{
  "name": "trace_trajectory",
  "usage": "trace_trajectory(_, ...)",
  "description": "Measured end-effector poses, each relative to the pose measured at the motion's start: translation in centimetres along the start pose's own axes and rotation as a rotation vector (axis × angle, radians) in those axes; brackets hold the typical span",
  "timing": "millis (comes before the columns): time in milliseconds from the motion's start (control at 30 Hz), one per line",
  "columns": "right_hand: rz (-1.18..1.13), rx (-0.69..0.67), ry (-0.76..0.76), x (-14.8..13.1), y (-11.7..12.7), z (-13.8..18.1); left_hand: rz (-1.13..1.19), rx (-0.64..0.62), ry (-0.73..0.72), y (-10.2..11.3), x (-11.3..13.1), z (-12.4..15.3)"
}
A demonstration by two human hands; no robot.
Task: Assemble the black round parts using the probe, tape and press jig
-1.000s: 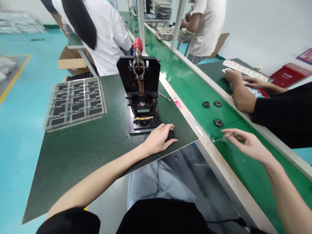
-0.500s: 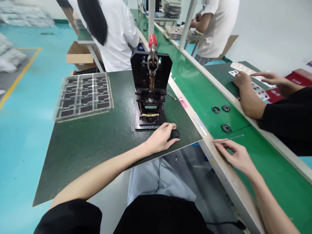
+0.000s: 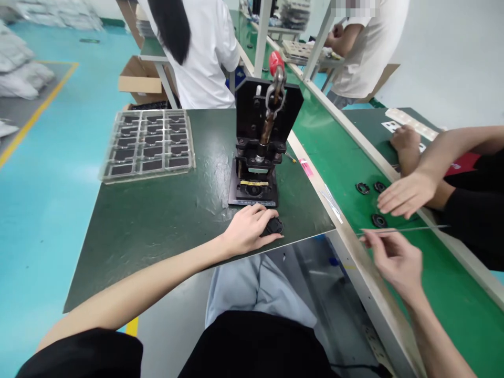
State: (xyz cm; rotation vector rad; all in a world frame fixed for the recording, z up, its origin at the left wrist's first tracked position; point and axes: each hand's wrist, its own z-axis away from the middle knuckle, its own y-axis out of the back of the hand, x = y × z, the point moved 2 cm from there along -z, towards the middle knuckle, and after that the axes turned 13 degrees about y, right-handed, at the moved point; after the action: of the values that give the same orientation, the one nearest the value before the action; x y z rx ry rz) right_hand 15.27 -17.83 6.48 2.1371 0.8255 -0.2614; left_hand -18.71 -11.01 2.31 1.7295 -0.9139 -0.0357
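My left hand [image 3: 249, 229] curls its thumb and fingers around a round black plastic part [image 3: 275, 225], which lies flat near the front edge of the green worktable [image 3: 165, 210]. Just beyond that hand stands a black hand press [image 3: 258, 152], with a yellow strip across its lower die. Over the inner rail of the conveyor, my right hand [image 3: 396, 260] pinches a thin, pale, straight strip [image 3: 421, 228] between thumb and fingertips. The strip points right, across the green belt; whether it is tweezers or a plain strip I cannot make out.
A clear tray [image 3: 149, 144] of black parts sits at the table's left. Several black rings [image 3: 379, 220] lie on the belt [image 3: 338, 152], where a co-worker's hand [image 3: 411, 194] reaches in. White strips [image 3: 332, 203] rest on the rail. Other people stand farther back.
My right hand has shifted slightly with the strip, now extending farther over the belt. A co-worker's hand has come over the belt beside the black rings. My left hand stays around the round part.
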Motion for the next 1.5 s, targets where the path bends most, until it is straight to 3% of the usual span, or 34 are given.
trace_trajectory(100,-0.073,0.181,0.004,-2.4,-1.3,-2.2,-0.02,-0.016,0.045,0.8,-0.9,1.0)
trace_trajectory(167,-0.199,0.12,0.035,-4.2,-3.9,-4.1,-0.02,-0.031,0.078,1.2,-1.4,1.2)
trace_trajectory(267,-0.438,-0.023,0.063,-6.2,-9.6,-6.8,0.033,-0.051,0.112,1.6,-1.9,1.1)
trace_trajectory(400,-0.623,-0.099,0.036,-6.9,-17.3,-9.7,0.26,-0.139,0.072,1.9,-2.4,0.8)
trace_trajectory(533,-0.636,-0.128,0.032,-6.6,-21.2,-11.1,0.388,-0.271,0.007,2.0,-3.2,0.9)
trace_trajectory(967,-0.454,-0.15,0.172,-7.0,-21.6,-11.2,0.38,-0.223,0.052,1.5,-3.6,1.2)
trace_trajectory(1500,-0.415,-0.124,0.173,-7.3,-21.9,-11.3,0.387,-0.261,0.107,2.3,-3.8,0.9)
